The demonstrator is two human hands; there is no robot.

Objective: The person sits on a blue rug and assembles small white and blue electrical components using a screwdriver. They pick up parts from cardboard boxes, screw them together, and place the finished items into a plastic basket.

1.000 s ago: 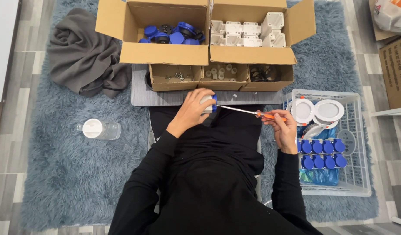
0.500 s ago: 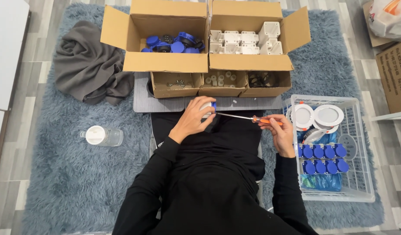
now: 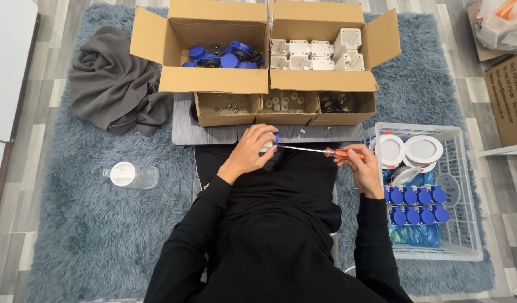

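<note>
I sit on a blue-grey shaggy rug (image 3: 90, 224). My left hand (image 3: 250, 152) is closed around a small white and blue part (image 3: 271, 142) held over my lap. My right hand (image 3: 360, 166) grips the orange handle of a screwdriver (image 3: 320, 150). Its thin shaft points left, and the tip meets the part in my left hand. Both sleeves are black.
Two open cardboard boxes hold blue parts (image 3: 225, 56) and white parts (image 3: 317, 53). Three small trays (image 3: 284, 106) with screws and small bits stand on a grey board (image 3: 213, 134). A white wire basket (image 3: 463, 224) at my right holds finished blue pieces. A clear jar (image 3: 132, 175) and grey cloth (image 3: 115, 84) lie left.
The view has shifted slightly, so everything sits lower in the frame. Both hands hold the same pose, with the screwdriver still at the part.
</note>
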